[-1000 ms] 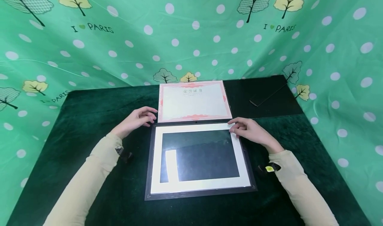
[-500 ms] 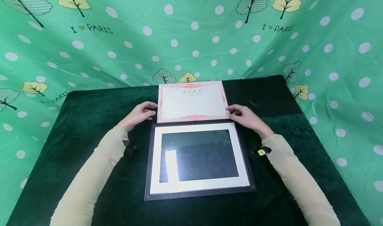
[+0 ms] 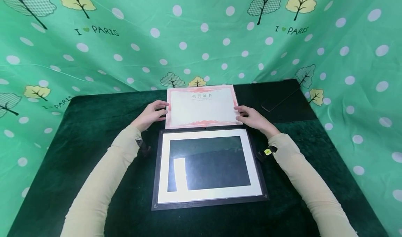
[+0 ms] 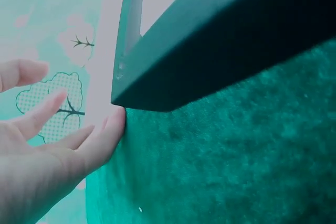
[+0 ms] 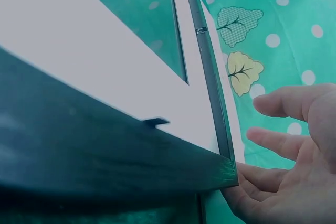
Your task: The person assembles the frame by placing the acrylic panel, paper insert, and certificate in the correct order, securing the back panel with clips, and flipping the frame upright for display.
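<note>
A certificate sheet (image 3: 201, 106) with a pink ornate border lies flat behind a dark picture frame (image 3: 211, 204). The frame has a white mat (image 3: 207, 194) around its window. My left hand (image 3: 150, 114) is at the sheet's left edge, fingers spread and loosely bent, fingertips at the border. At the right edge, my right hand (image 3: 254, 118) reaches its fingertips over the border. In the left wrist view, the left hand (image 4: 58, 156) is beside the frame's corner (image 4: 157, 77). The right wrist view has the right hand (image 5: 294, 166) by another corner of the frame (image 5: 215, 93), fingers apart.
A black backing board (image 3: 282, 109) with a thin stand leg (image 3: 281, 102) lies at the back right, beside the certificate. Dark green cloth (image 3: 103, 125) covers the table. A green polka-dot curtain (image 3: 194, 31) hangs behind and at the sides.
My right hand has moved from the frame's upper right corner up to the certificate's right edge. My left hand has shifted up and right to the sheet's left edge. Frame and sheet have stayed put.
</note>
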Tool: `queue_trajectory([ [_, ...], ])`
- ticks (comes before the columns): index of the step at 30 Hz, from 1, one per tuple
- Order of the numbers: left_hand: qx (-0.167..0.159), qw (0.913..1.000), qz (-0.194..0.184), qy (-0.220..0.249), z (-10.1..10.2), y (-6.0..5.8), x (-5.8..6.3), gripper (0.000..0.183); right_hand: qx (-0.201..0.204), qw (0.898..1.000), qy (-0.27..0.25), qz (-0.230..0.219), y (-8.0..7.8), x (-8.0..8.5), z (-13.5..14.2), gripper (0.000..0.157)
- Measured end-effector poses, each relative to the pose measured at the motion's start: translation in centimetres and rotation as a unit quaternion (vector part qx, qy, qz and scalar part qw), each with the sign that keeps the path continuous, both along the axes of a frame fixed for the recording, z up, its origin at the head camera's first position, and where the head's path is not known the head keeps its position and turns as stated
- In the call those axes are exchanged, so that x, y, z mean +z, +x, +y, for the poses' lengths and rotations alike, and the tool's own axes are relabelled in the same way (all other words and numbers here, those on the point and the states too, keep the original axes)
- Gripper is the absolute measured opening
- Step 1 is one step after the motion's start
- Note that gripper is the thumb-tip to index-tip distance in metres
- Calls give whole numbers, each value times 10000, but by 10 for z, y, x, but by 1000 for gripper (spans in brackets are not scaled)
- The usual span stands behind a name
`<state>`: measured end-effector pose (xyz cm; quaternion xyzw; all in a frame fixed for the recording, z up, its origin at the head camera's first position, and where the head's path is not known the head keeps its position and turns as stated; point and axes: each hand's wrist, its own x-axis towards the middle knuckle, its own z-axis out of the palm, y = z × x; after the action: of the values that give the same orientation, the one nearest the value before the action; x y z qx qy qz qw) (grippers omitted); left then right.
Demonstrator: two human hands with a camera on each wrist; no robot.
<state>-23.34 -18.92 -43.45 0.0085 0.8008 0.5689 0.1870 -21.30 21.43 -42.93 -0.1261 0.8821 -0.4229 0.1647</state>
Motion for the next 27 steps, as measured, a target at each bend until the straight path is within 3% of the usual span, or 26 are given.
queue_trajectory([
  [5,317,9989,-22,349,0,-3,-2,42,23,10000,6,44,-1,-2,0,49],
  [9,384,9976,-106,566,-1,-3,-5,43,49,10000,10,-33,0,-1,1,49],
  [17,319,9994,123,18,-3,-2,-11,49,178,9996,81,-182,-1,5,0,52],
  [27,421,9991,-21,97,-14,-2,-14,52,61,9992,233,-323,-14,5,-2,54],
])
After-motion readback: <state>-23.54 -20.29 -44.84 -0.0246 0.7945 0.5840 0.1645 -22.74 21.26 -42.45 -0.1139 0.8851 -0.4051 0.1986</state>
